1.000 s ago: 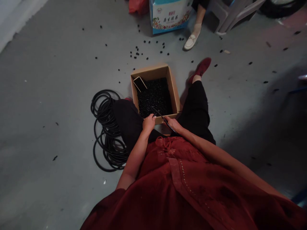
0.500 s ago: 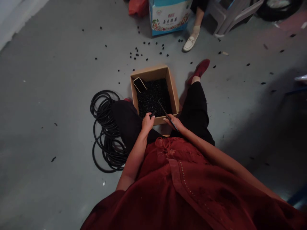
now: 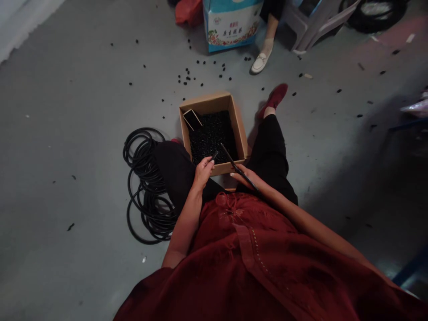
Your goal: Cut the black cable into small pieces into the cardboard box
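A cardboard box (image 3: 239, 127) stands on the floor between my legs, holding a mass of small black pieces (image 3: 214, 133) and a dark flat block with pale edges (image 3: 192, 120) in its far left corner. My left hand (image 3: 203, 171) pinches a short black piece (image 3: 214, 155) over the near edge of the box. A long, thin dark tool (image 3: 230, 157) is in my right hand (image 3: 249, 177), its tip pointing over the black pieces; its exact kind is hard to tell. The two hands are apart.
Coiled black tubing (image 3: 147, 178) lies left of my leg. Beyond the box are scattered black bits, a blue and white carton (image 3: 232, 26), another person's foot in a white shoe (image 3: 260, 62) and a grey stool (image 3: 304, 26).
My right hand and the tool have drawn back slightly toward my body, farther from my left hand. The whole view has shifted a little.
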